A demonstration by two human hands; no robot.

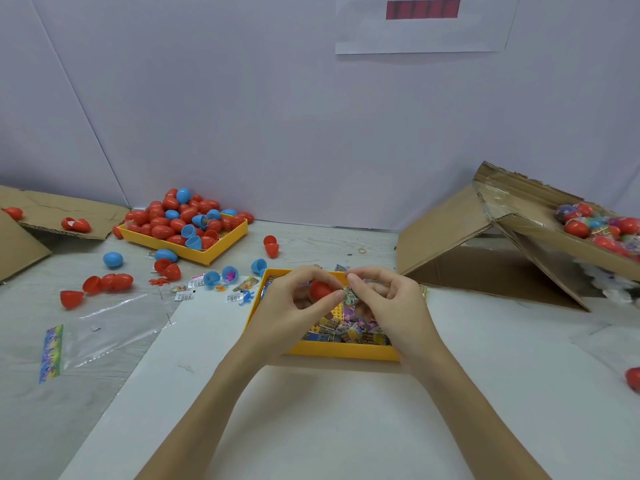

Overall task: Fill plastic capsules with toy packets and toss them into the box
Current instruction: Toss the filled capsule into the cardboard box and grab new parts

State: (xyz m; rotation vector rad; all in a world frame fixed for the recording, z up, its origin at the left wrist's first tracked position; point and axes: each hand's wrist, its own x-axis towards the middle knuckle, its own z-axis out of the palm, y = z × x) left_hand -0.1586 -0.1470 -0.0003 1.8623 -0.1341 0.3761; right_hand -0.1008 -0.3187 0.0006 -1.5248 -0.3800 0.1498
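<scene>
My left hand [298,299] grips a red capsule half [320,289] above the near yellow tray [343,351], which holds several toy packets [346,330]. My right hand [388,299] pinches a folded toy packet [350,295] right at the capsule's open mouth. A second yellow tray [194,252] at the back left is heaped with red and blue capsules [180,216]. The cardboard box [561,233] at the right holds several filled capsules [602,226].
Loose red and blue capsule halves [110,282] and small packets [194,289] lie scattered on the table's left. A clear plastic bag [104,334] lies at the front left. Flattened cardboard [52,209] sits at the far left. One red capsule [633,377] is at the right edge.
</scene>
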